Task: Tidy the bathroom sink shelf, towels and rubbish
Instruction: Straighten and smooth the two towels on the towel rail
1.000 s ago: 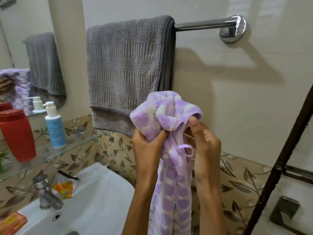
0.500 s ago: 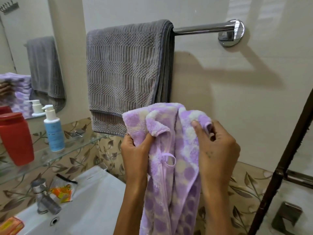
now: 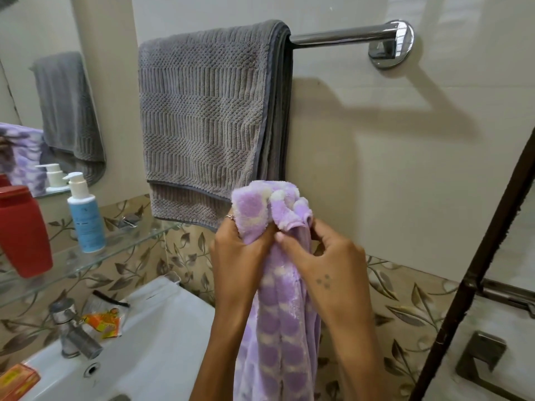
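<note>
A fluffy purple-and-white spotted towel (image 3: pixel 278 328) hangs down between my two hands, its top bunched up. My left hand (image 3: pixel 240 256) grips the bunched top from the left. My right hand (image 3: pixel 324 261) pinches the towel's edge from the right. Just above and behind them, a grey ribbed towel (image 3: pixel 208 120) hangs folded over the left part of a chrome towel rail (image 3: pixel 341 36); the rail's right half is bare.
A glass shelf (image 3: pixel 121 247) at left carries a red bottle (image 3: pixel 23 233) and a blue pump bottle (image 3: pixel 86 215). Below, a white sink (image 3: pixel 150 342) holds a tap (image 3: pixel 72 334), an orange wrapper (image 3: pixel 104 322) and an orange packet (image 3: pixel 17 380). A dark door frame (image 3: pixel 477 270) stands at right.
My hands have come closer together and gathered the purple towel's top into a tighter bunch. The view has shifted slightly.
</note>
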The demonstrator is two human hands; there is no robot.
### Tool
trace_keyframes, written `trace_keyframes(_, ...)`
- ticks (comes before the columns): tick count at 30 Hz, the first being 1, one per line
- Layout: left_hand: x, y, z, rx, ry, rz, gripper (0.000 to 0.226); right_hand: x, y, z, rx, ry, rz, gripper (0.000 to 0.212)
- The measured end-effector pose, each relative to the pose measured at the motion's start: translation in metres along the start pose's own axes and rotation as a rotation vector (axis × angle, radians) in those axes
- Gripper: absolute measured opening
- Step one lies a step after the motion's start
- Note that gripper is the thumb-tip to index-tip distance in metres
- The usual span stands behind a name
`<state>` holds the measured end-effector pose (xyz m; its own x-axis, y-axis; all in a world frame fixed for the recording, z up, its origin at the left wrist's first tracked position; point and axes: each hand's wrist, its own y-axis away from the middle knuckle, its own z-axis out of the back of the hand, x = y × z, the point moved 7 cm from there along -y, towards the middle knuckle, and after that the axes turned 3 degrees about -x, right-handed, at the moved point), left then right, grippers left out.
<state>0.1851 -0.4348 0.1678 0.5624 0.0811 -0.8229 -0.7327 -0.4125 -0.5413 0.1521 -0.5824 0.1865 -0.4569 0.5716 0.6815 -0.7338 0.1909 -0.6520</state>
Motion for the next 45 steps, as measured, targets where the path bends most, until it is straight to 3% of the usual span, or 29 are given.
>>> trace_keyframes(1, -0.001, 0.000, -0.002, 0.045, -0.004, -0.012, 0.013, -0.005, -0.002, 0.003, -0.029, -0.011, -0.016, 0.026)
trace_keyframes(6, 0.008, -0.003, -0.002, 0.141, 0.000, 0.055, 0.026, -0.035, -0.004, 0.023, -0.155, -0.081, -0.166, 0.036)
trace_keyframes(10, 0.012, -0.003, -0.001, 0.150, -0.004, 0.062, 0.022, -0.036, -0.001, 0.020, -0.159, -0.039, -0.161, 0.020)
trace_keyframes(17, 0.012, 0.005, 0.004, 0.101, -0.034, 0.092, 0.034, -0.019, 0.008, 0.015, -0.184, -0.037, -0.095, 0.048)
trace_keyframes(22, 0.017, 0.007, 0.007, 0.101, 0.051, 0.176, 0.024, -0.030, 0.012, 0.016, -0.228, -0.232, -0.237, 0.049)
trace_keyframes(25, 0.020, 0.006, 0.012, 0.082, -0.028, 0.179, 0.017, -0.032, 0.013, 0.015, -0.231, -0.241, -0.274, 0.046)
trace_keyframes(29, 0.013, 0.015, 0.002, 0.133, -0.170, 0.050, 0.019, -0.023, 0.018, 0.007, -0.213, -0.242, -0.231, 0.031)
trace_keyframes(36, 0.009, 0.018, 0.006, 0.055, -0.112, -0.012, 0.022, -0.015, 0.023, -0.001, -0.028, -0.336, -0.230, 0.018)
trace_keyframes(42, 0.012, 0.018, 0.009, -0.003, -0.146, 0.023, 0.012, -0.012, 0.028, 0.003, -0.146, -0.278, -0.208, 0.013)
trace_keyframes(45, 0.011, 0.021, 0.013, -0.062, -0.247, 0.006, 0.019, -0.013, 0.033, 0.002, -0.182, -0.326, -0.244, 0.014)
